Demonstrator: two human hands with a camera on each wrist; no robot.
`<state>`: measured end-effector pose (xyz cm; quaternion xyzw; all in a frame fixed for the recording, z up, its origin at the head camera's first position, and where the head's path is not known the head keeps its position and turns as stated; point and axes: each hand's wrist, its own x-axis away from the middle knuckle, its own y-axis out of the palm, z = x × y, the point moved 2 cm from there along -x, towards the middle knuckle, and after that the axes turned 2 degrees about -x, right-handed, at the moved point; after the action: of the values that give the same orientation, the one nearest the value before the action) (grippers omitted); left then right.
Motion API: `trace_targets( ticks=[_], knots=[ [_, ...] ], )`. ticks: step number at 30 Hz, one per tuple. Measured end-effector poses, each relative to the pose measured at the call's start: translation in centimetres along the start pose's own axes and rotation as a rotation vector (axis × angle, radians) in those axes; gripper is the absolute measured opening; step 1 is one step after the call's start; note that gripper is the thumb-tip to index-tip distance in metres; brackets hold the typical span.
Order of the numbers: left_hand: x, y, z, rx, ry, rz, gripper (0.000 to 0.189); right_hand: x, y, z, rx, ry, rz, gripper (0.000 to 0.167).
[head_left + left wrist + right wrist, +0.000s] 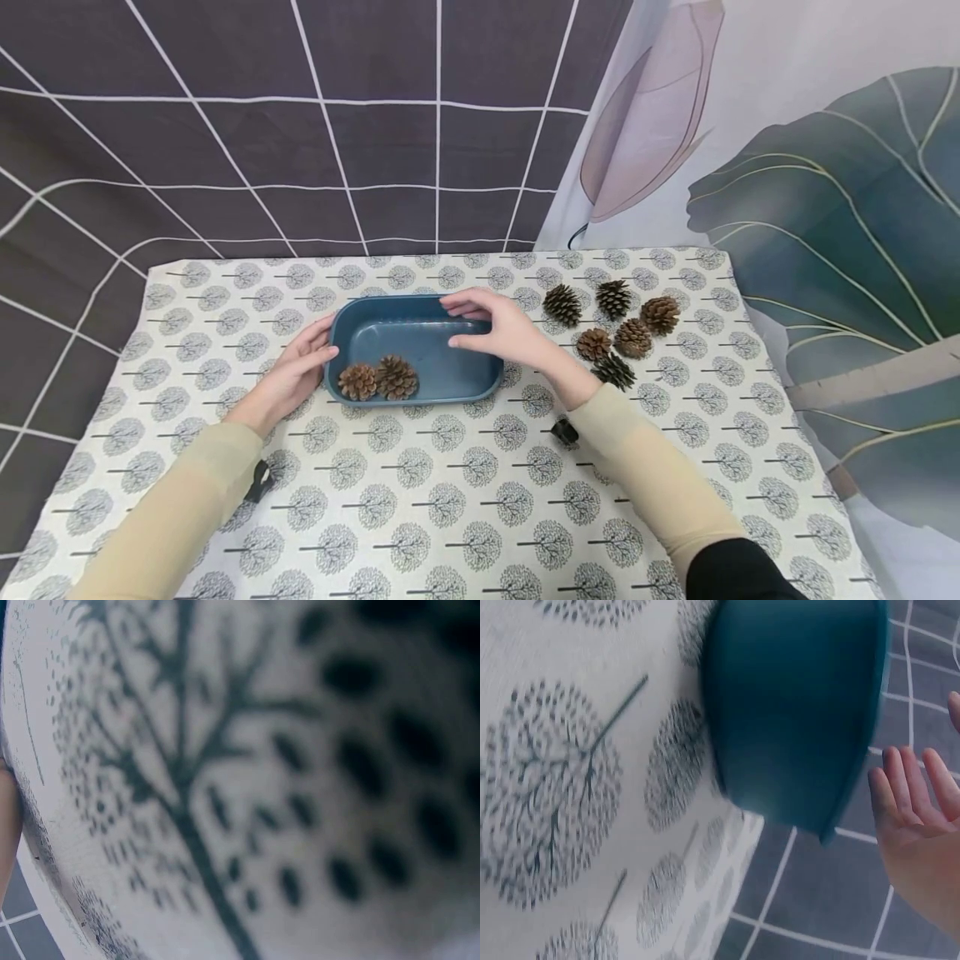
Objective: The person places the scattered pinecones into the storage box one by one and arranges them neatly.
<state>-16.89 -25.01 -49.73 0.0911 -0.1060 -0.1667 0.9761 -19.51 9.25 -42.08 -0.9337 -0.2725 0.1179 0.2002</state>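
Fingers (468, 297) of the right hand (512, 329) are hovering over the blue box (442, 358), spread from the thumb and holding nothing.
The left hand (302, 362) is resting with relaxed fingers against the box's left end, thumb at the rim. 2 pine cones (396, 377) are lying inside, at the near left corner; 6 others (633, 337) are lying on the tablecloth (420, 533), right of the box. Gathering cones into the box is probably the step going on, and the next move is likely calling for pinching 1 outside cone.
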Motion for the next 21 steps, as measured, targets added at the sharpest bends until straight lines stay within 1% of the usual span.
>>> trace_targets(
  ticks=[6, 10, 14, 21],
  knots=[
    [0.1, 0.1, 0.1, 0.007, 0.001, 0.0, 0.057, 1.5, -2.6, 0.0, -0.001, 0.003, 0.077, 0.059],
    [0.1, 0.2, 0.1, 0.016, 0.015, -0.002, 0.055, 2.8, -4.4, 0.2, 0.004, 0.037, 0.127, 0.059],
    [0.1, 0.2, 0.1, 0.01, 0.015, 0.0, 0.054, 4.2, -6.1, 0.9, -0.028, 0.065, 0.173, 0.059],
    [0.1, 0.2, 0.1, 0.013, 0.008, 0.005, 0.052, 6.4, -9.2, 2.5, -0.014, 0.092, 0.285, 0.058]
  ],
)
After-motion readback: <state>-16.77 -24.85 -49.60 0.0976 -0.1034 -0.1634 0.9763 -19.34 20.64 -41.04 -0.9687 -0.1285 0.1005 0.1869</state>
